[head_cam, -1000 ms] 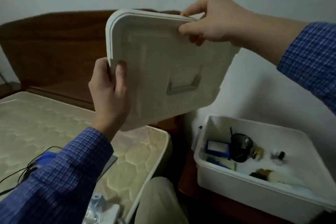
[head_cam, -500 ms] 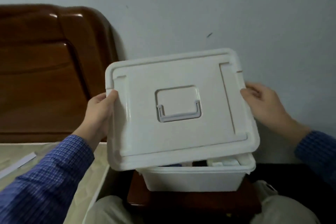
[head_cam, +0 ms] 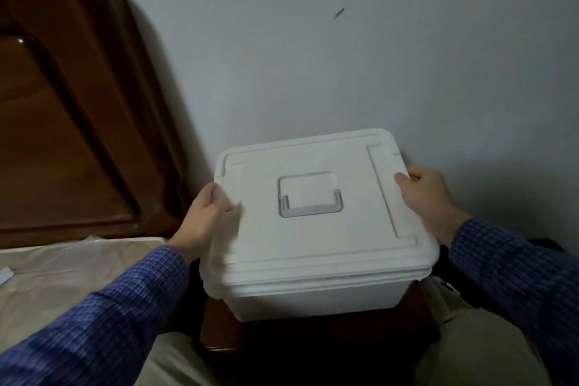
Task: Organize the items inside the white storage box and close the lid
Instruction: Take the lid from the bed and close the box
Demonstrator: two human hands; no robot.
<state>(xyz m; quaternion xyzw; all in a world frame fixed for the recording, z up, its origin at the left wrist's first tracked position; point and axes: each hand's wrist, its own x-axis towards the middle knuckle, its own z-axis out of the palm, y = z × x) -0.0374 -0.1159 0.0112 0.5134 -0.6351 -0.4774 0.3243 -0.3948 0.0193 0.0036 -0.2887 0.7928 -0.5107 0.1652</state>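
Nearest the camera, two blue checked sleeves (head_cam: 103, 316) are seen reaching in over beige trousers (head_cam: 476, 351). Step in hand is judged to be lid closure: the lid (head_cam: 316, 238) is laid on the white storage box (head_cam: 313, 299), which is stood on a dark wooden stand (head_cam: 282, 335) between the knees, close to the wall (head_cam: 344, 56).

The lid's left edge is gripped by the left hand (head_cam: 203, 222), fingers curled round the rim (edge there is blurred, so seating on that side cannot be confirmed). The right edge is held by the right hand (head_cam: 423, 194), thumb on top and fingers wrapped under the lip.

Next move is judged to call for downward pressure at both sides until the rim is seated all round; no gap is visible along the front edge.

Box contents are hidden by the lid, so their arrangement cannot be told. The grey handle (head_cam: 310, 205) is folded flat in its recess.

Further off, a mattress (head_cam: 62, 269) and a wooden headboard (head_cam: 69, 110) are seen at left.
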